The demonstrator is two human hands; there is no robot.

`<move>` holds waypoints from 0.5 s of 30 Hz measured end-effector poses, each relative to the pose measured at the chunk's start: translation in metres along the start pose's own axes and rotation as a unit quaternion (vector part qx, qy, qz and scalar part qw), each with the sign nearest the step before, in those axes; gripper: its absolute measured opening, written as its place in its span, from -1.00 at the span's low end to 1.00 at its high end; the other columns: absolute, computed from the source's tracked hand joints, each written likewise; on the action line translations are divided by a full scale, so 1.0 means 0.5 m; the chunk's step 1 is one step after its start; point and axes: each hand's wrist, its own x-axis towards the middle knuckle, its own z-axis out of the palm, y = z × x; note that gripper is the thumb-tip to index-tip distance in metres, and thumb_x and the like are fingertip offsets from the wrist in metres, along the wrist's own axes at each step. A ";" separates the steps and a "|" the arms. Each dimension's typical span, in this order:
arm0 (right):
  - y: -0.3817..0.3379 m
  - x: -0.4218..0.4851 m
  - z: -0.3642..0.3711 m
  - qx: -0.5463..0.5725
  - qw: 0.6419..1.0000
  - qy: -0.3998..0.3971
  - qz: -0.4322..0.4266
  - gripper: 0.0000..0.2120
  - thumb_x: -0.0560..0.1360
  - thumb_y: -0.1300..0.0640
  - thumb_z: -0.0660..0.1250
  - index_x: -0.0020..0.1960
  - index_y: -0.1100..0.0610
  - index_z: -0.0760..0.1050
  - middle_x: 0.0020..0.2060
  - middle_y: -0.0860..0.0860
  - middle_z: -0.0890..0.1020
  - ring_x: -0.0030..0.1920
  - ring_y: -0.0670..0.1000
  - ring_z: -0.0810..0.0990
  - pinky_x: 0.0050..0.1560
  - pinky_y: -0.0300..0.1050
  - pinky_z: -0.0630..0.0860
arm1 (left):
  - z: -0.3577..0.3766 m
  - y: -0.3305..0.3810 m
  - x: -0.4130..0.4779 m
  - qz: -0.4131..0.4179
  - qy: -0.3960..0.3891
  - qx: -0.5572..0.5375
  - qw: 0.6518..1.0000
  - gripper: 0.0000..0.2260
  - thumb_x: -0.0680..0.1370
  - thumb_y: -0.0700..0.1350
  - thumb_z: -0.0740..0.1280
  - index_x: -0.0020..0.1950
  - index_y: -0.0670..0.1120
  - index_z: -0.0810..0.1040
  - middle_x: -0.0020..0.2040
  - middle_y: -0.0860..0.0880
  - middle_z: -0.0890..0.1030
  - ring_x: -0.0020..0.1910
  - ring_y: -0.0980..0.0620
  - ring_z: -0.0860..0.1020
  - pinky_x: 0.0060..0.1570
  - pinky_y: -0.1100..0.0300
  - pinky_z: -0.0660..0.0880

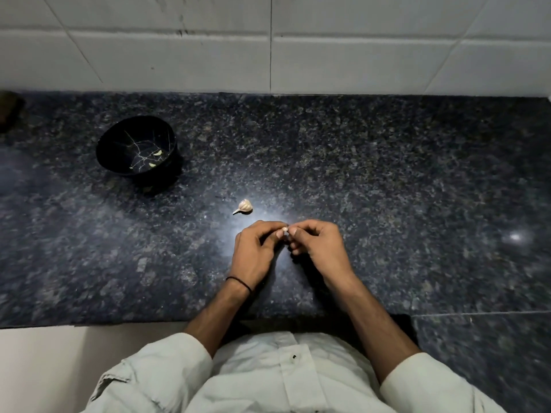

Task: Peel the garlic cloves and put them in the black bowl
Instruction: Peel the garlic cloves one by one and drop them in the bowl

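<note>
My left hand [255,250] and my right hand [320,245] meet over the middle of the dark counter, both pinching one small garlic clove [285,230] between thumbs and fingertips. Most of the clove is hidden by my fingers. Just beyond my hands lies a pale garlic piece [244,206] with a short stem, still in its skin. The black bowl [119,135] stands at the far left of the counter, with gold crack-like lines inside and three small peeled cloves [158,153] on its bottom.
The speckled dark granite counter [387,180] runs to a white tiled wall [328,55] at the back. Its front edge sits close to my white shirt [268,380]. A dark brownish object [9,110] shows at the far left edge.
</note>
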 end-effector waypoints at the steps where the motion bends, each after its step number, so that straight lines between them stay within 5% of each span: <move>1: 0.006 0.005 -0.005 0.001 1.000 -0.007 0.009 -0.88 0.59 0.28 0.34 -0.07 0.28 0.64 -0.34 0.16 0.63 -0.38 0.03 0.54 -0.36 -0.15 0.53 | 0.008 -0.003 -0.002 -0.006 0.004 -0.006 1.000 -0.86 0.56 -0.21 0.38 0.03 -0.07 0.72 -0.05 0.04 0.71 0.00 0.08 0.66 0.11 -0.02 0.59; 9: 0.028 0.013 -0.026 -0.129 0.987 -0.027 -0.086 -0.85 0.59 0.20 0.33 -0.09 0.17 0.65 -0.30 0.03 0.68 -0.32 -0.04 0.60 -0.23 -0.11 0.54 | 0.025 -0.008 -0.004 -0.055 0.014 -0.007 0.998 -0.87 0.53 -0.22 0.41 -0.01 -0.05 0.74 -0.07 0.04 0.72 -0.01 0.11 0.66 0.14 0.04 0.58; 15: 0.026 0.010 -0.027 -0.264 0.939 -0.017 -0.218 -0.86 0.60 0.20 0.32 -0.04 0.18 0.64 -0.15 -0.04 0.65 -0.13 -0.14 0.55 -0.11 -0.36 0.41 | 0.019 -0.004 0.009 -0.086 -0.022 0.013 0.996 -0.85 0.52 -0.13 0.35 -0.05 -0.04 0.73 -0.15 0.04 0.73 -0.10 0.08 0.69 0.07 -0.05 0.61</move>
